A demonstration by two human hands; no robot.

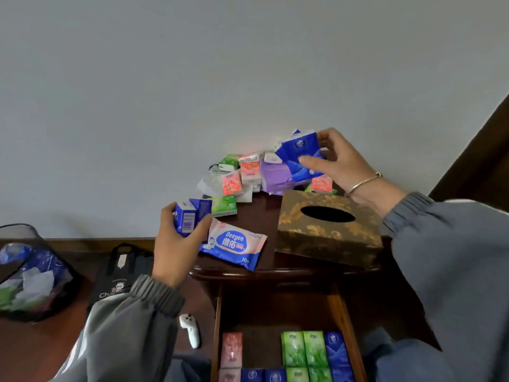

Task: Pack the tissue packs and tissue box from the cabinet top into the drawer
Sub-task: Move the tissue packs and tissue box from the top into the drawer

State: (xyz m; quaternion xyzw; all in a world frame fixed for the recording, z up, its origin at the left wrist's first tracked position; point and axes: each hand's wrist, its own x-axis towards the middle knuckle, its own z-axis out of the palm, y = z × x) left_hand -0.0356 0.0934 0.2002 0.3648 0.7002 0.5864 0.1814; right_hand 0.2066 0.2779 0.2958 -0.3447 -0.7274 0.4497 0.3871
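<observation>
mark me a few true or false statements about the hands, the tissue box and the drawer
1. The left hand grips a blue pack with a barcode. True.
2. The right hand holds nothing. False: it holds a dark blue pack.
3. The tissue box lies in the drawer. False: it sits on the cabinet top.
4. The drawer is open, with green packs inside. True.

Noting a dark waste bin (20,226) at far left, holding crumpled blue, white and green scraps. Recording a black tote bag (121,271) standing at the foot of the grey wall (192,78), just beside it. Logging a white handheld controller (190,329) lying right of the bag.
</observation>
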